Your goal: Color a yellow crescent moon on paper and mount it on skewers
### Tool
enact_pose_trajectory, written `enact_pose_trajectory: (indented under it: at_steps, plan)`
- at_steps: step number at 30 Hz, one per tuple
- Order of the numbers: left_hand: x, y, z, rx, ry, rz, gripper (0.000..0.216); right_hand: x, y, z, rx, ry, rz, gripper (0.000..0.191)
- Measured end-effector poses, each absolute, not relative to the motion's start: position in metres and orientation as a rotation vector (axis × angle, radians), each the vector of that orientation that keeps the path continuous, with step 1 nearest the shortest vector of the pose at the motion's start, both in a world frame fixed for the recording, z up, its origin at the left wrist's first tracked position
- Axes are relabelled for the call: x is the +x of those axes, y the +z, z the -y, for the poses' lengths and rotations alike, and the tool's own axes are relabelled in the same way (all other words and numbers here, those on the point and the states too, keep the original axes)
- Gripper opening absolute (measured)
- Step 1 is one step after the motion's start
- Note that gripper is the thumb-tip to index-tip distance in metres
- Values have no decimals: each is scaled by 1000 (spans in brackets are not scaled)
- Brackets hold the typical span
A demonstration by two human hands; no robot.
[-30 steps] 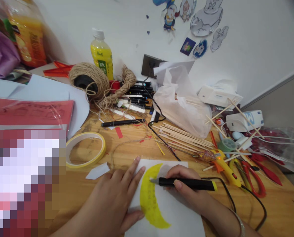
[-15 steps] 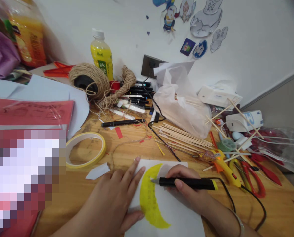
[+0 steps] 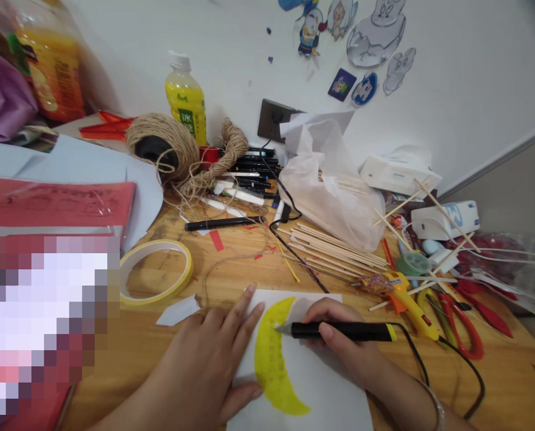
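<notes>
A sheet of white paper (image 3: 330, 395) lies on the wooden table, with a yellow crescent moon (image 3: 270, 359) coloured on it. My right hand (image 3: 334, 329) is closed around a black marker pen (image 3: 348, 331) with a yellow band at its back end. The marker's tip rests at the crescent's inner edge, near its upper part. Flat on the paper's left side, my left hand (image 3: 222, 347) has its fingers spread, the fingertips beside the crescent's outer edge. Faint darker marks run down the middle of the yellow shape.
Left of the paper lies a roll of yellow tape (image 3: 187, 281) near a white scrap (image 3: 178, 310). A yellow glue gun (image 3: 404, 299) and red-handled scissors (image 3: 462, 329) are at right. Behind are bamboo sticks (image 3: 339, 245), twine (image 3: 173, 137) and a drink bottle (image 3: 184, 99).
The marker's back end has risen slightly, and its tip has shifted a little to the right. My left hand has stayed in place on the paper.
</notes>
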State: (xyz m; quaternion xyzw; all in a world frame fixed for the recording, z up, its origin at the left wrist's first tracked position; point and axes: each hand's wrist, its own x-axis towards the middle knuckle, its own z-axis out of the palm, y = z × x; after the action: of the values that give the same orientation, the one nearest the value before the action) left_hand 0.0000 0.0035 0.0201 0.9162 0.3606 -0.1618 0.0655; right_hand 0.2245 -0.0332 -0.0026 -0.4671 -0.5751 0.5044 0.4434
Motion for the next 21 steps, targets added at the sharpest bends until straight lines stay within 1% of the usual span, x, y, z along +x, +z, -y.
enact_pose_trajectory:
  at_steps: [6, 21]
  plan:
    - [-1, 21, -4, 2750, -523, -1085, 74, 226, -6, 34, -1137, 1268, 1385, 26]
    - [0, 25, -3, 2760, -560, -1065, 71, 225, -4, 33, -1179, 1229, 1397, 32]
